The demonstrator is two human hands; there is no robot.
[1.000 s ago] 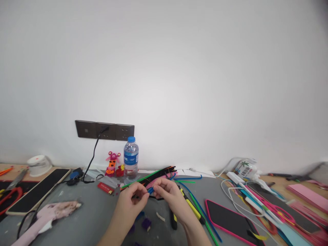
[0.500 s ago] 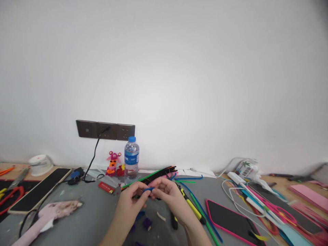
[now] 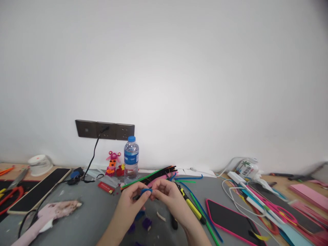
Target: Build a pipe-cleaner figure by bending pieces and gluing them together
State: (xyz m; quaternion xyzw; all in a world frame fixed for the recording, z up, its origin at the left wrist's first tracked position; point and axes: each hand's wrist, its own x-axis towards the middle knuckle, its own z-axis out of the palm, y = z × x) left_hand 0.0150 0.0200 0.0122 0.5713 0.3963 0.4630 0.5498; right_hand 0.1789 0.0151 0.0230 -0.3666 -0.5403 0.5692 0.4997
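Between my two hands, above the grey table mat [image 3: 102, 215], is a small blue fuzzy piece [image 3: 147, 190] that looks like bent pipe cleaner. My left hand [image 3: 132, 201] pinches it between thumb and forefinger. From the other side my right hand [image 3: 166, 196] has its thumb and fingertips closed at the piece's right end. Fingers cover much of it. Below the hands lie a purple fuzzy piece [image 3: 147, 223] and a pale scrap [image 3: 161, 216]. Yellow-and-black pliers [image 3: 193, 208] rest by my right wrist, partly hidden.
Behind the hands stand a water bottle [image 3: 131, 160] and a small pipe-cleaner figure [image 3: 111, 165]. Black pipe cleaners [image 3: 161, 174] lie in a bundle. On the right are a pink-edged phone [image 3: 230, 222] and pink scissors [image 3: 282, 212]; on the left, a pink glue gun [image 3: 48, 215].
The blue piece has shifted slightly left and shows more rounded between my fingertips. My right fingers have drawn a little away from my left thumb. Objects on the table stay put.
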